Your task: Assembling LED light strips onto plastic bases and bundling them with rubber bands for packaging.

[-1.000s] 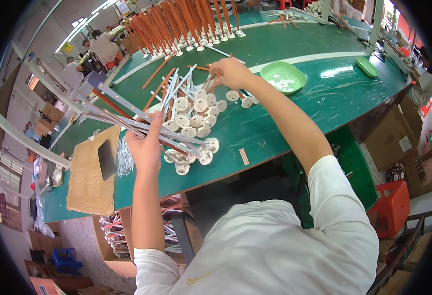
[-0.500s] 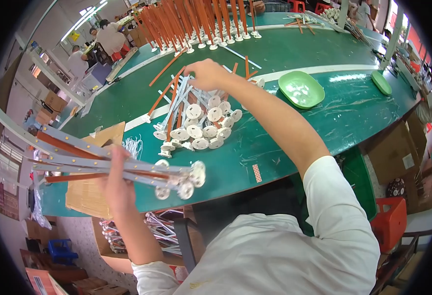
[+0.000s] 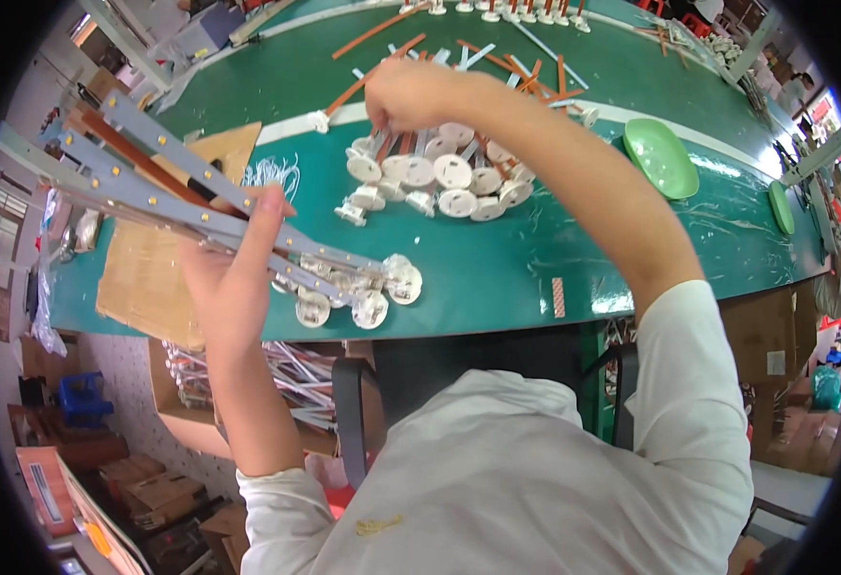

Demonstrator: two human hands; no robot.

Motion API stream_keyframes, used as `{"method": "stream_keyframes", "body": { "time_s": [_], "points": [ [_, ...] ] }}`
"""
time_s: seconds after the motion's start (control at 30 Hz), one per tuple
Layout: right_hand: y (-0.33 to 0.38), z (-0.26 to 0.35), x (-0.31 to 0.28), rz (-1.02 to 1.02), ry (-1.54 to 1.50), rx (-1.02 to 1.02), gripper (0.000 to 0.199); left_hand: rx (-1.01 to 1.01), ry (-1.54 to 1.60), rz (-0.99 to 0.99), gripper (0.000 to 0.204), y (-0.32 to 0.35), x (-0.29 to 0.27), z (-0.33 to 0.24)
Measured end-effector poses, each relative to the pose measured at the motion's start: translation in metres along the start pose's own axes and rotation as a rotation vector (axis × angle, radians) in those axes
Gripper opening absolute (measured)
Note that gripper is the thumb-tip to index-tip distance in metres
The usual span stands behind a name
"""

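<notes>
My left hand [image 3: 234, 273] is closed around a bundle of LED strips [image 3: 147, 196], grey bars with small yellow chips and some orange bars among them. White round end pieces [image 3: 370, 309] cluster at the bundle's right end, above the table's near edge. Reaching across, my right hand [image 3: 416, 96] is over a pile of similar strips, fingers bent and pressed together at its left side. The pile's white round bases [image 3: 453, 172] face me. What the right fingertips grip, if anything, is hidden.
Left on the green table [image 3: 497, 297] are a cardboard sheet [image 3: 147, 278] and white wires [image 3: 275, 172]. A light green bowl [image 3: 662, 158] stands to the right. Loose orange strips [image 3: 379, 31] lie beyond the pile. Under the table, a carton of strips [image 3: 291, 383] stands beside a chair.
The view has shifted, so the standing orange strips have mostly left the top edge. My left hand still holds its bundle, now turned slightly. The right hand is now lower over the pile's bases.
</notes>
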State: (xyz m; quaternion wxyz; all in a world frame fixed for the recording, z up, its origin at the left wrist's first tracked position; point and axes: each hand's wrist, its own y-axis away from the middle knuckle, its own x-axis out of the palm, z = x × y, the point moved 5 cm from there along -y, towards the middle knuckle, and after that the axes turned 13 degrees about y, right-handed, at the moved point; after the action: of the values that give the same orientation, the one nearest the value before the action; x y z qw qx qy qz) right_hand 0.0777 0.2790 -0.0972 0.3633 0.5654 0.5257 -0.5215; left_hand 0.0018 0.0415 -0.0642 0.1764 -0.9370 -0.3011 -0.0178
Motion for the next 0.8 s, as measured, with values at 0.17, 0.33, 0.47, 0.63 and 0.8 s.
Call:
{"method": "stream_keyframes", "body": {
  "time_s": [0.17,0.33,0.47,0.63,0.8],
  "points": [
    [0.026,-0.023,-0.058,-0.457,0.158,-0.016,0.007,0.056,0.113,0.042,0.015,-0.004,0.003,0.001],
    [0.091,0.030,-0.122,-0.987,0.048,-0.057,0.008,0.055,0.074,0.087,0.020,-0.007,0.005,0.005],
    [0.111,0.095,-0.080,-0.763,-0.067,-0.462,0.015,0.120,0.115,0.062,0.022,-0.006,0.013,0.007],
    [0.125,0.130,-0.045,-0.734,-0.007,-0.599,0.022,0.230,0.058,0.124,0.030,-0.001,0.036,-0.004],
    [0.123,0.140,-0.040,-0.932,0.036,-0.567,0.024,0.287,-0.032,-0.116,0.038,-0.010,0.029,0.005]
  ]
}}
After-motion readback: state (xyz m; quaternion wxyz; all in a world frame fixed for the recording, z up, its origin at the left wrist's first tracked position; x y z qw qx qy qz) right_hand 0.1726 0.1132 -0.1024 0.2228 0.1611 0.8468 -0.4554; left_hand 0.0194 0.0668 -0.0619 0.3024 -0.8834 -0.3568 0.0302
